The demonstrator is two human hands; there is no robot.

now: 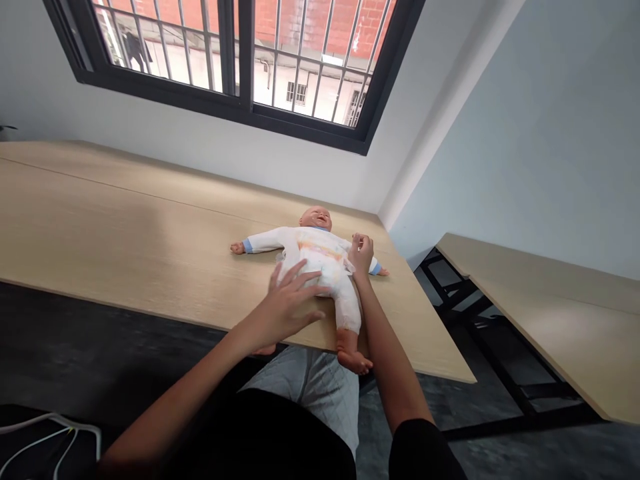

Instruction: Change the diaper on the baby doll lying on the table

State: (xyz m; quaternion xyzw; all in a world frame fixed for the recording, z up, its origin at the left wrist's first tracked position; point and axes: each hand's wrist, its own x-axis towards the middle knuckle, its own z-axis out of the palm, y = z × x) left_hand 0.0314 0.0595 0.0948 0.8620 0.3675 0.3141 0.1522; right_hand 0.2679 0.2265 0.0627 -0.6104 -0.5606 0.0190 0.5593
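Observation:
A baby doll (pixel 345 303) in a white outfit with blue cuffs lies on its back, arms stretched out, its feet at the table's near edge. Around its middle is a white diaper (pixel 320 257) with a faint coloured band across the front. My left hand (pixel 295 297) is over the diaper's lower front and the doll's leg on the left, fingers spread. At the diaper's right side, by a loose white edge, my right hand (pixel 362 253) has its fingers curled together. Whatever they may pinch is hidden or too small to make out.
The doll rests on a light wooden table (pixel 190 260) against the wall below a barred window (pixel 245 60). A second table (pixel 545 287) with a black frame stands to the right, across a gap. White cables (pixel 55 420) show at the lower left.

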